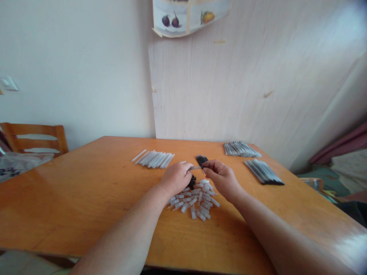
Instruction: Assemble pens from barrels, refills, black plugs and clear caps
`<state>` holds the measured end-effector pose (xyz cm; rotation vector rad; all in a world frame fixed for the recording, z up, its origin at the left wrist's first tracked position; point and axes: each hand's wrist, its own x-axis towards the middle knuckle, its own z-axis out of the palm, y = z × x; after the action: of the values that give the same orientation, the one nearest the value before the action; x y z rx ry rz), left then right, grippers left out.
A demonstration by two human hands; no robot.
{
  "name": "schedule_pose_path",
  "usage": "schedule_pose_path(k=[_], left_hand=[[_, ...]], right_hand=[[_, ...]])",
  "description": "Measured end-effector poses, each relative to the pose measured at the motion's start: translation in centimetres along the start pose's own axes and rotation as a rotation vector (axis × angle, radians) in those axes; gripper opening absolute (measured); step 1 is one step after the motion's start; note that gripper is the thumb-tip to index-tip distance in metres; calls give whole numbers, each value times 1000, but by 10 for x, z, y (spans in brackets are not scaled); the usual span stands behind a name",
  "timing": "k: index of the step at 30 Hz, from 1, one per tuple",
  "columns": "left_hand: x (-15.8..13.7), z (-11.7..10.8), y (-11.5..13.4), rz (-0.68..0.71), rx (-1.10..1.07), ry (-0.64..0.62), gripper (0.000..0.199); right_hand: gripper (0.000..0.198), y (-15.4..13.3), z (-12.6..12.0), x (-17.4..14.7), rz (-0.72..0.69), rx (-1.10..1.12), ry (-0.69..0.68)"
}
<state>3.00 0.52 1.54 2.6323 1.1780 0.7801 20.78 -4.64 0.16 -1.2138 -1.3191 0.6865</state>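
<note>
The left hand [177, 177] and right hand [222, 177] both grip 1 slim grey tube [196, 167] above scattered white pieces [200, 198]; its dark end [202, 167] seems pinched on the right.

Home: wooden table [71, 198], chair [34, 129]

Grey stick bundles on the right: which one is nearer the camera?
The front bundle, with black ends along its near edge; the other grey bundle lies farther back on the table.
</note>
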Motion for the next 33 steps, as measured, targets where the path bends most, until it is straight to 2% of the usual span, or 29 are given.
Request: schedule_pose_path(k=[22, 33], left_hand=[[-1, 0, 0, 32, -7, -39, 31], [0, 3, -1, 39, -38, -19, 30]], right_hand=[[25, 6, 0, 0, -27, -67, -6], [25, 4, 1, -2, -4, -58, -22]])
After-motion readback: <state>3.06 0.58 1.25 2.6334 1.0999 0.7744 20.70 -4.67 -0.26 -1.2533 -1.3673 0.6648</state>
